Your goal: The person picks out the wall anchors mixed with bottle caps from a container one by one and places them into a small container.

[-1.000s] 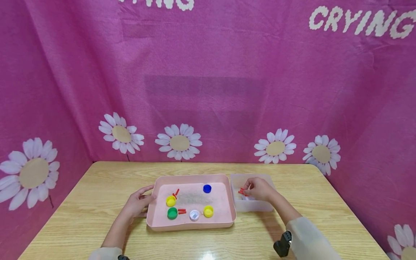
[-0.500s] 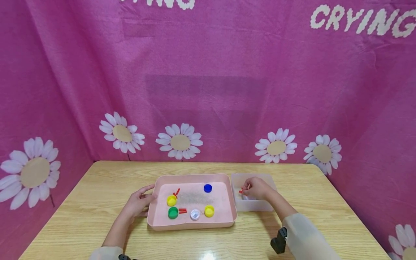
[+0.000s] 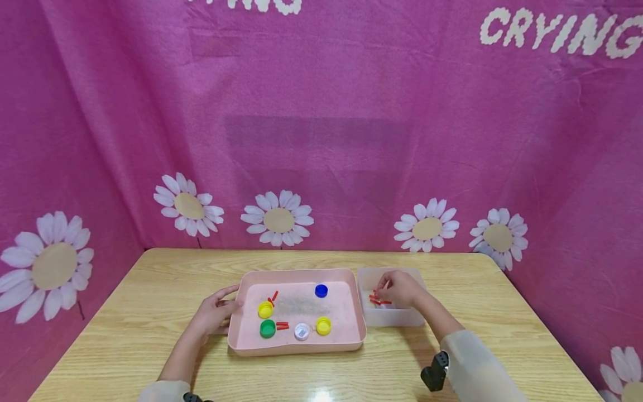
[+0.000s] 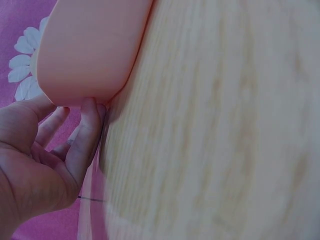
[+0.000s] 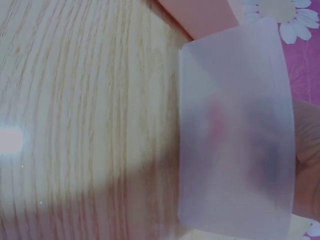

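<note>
In the head view my left hand holds the left end of a pink tray, thumb at the rim. The left wrist view shows its fingers against the tray's outer end wall. My right hand reaches into a translucent box at the tray's right, fingers bent together. Short red sticks lie in the box below the fingertips. Whether the fingers pinch one cannot be told. In the right wrist view the box wall blurs what lies behind it.
Inside the tray are a green cap, a yellow cap, another yellow cap, a white cap and a blue cap. Several red sticks lie near the left caps. A pink curtain hangs behind the wooden table.
My right hand has lifted slightly inside the box, and more of the red sticks show beneath it. The left hand stays at the tray, and the caps have not moved.
</note>
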The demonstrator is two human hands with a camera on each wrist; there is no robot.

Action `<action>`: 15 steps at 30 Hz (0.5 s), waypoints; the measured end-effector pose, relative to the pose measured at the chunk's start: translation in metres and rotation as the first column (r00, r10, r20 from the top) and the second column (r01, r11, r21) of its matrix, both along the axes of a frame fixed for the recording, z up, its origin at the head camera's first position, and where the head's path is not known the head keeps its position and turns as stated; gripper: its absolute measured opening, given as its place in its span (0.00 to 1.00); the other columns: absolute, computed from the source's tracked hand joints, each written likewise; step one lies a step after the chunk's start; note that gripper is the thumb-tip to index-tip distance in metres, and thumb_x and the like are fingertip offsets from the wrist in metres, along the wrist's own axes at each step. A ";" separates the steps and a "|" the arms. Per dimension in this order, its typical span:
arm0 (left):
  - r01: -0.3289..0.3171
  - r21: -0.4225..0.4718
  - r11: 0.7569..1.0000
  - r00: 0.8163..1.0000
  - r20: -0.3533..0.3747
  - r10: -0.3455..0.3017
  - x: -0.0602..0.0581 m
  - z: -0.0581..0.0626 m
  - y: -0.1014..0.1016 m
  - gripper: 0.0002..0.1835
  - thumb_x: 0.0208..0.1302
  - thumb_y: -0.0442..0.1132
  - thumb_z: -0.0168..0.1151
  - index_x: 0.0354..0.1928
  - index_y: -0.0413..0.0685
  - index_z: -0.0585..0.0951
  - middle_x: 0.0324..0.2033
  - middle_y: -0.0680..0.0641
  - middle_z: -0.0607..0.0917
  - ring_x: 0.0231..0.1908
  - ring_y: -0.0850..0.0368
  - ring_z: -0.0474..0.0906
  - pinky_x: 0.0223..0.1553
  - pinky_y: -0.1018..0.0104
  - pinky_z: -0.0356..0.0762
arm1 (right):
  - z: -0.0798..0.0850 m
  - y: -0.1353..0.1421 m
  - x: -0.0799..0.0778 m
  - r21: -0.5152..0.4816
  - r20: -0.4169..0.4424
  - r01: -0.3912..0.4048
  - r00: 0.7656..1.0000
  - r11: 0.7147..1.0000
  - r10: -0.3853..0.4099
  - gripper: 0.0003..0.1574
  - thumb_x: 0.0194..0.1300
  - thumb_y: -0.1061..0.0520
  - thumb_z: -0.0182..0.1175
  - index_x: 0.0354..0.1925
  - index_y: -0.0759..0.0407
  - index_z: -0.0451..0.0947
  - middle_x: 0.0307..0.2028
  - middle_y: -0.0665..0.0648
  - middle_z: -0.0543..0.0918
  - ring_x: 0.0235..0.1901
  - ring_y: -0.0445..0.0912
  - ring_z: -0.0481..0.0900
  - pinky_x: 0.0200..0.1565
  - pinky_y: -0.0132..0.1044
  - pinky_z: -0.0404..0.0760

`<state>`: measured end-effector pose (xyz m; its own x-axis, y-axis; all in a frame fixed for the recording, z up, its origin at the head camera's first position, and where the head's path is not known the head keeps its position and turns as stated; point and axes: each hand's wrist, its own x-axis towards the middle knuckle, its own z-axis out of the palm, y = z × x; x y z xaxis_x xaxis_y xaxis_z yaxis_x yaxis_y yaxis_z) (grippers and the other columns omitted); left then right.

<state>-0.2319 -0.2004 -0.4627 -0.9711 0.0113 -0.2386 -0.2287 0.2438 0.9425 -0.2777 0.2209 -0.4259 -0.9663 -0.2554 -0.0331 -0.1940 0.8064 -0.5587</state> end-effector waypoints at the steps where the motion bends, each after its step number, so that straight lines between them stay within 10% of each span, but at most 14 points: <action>1: -0.002 0.002 1.000 1.000 0.001 0.002 0.000 0.000 0.000 0.28 0.66 0.39 0.55 0.67 0.44 0.63 0.56 0.28 0.72 0.36 0.55 0.80 0.32 0.55 0.84 | 0.001 0.000 0.000 -0.001 -0.004 0.003 1.000 1.000 -0.003 0.04 0.56 0.60 0.62 0.27 0.59 0.78 0.19 0.51 0.75 0.21 0.40 0.69 0.25 0.31 0.69; 15: 0.003 -0.017 1.000 1.000 0.007 -0.003 0.000 0.001 0.000 0.28 0.67 0.40 0.54 0.68 0.45 0.63 0.58 0.28 0.71 0.37 0.56 0.79 0.32 0.57 0.84 | 0.022 -0.009 0.005 -0.049 -0.078 -0.052 0.996 0.997 0.048 0.05 0.58 0.57 0.62 0.28 0.58 0.78 0.19 0.50 0.74 0.21 0.40 0.68 0.25 0.31 0.68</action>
<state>-0.2315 -0.2000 -0.4615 -0.9694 0.0099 -0.2454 -0.2344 0.2606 0.9366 -0.2727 0.2122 -0.4039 -0.9513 -0.3033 0.0550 -0.2777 0.7657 -0.5802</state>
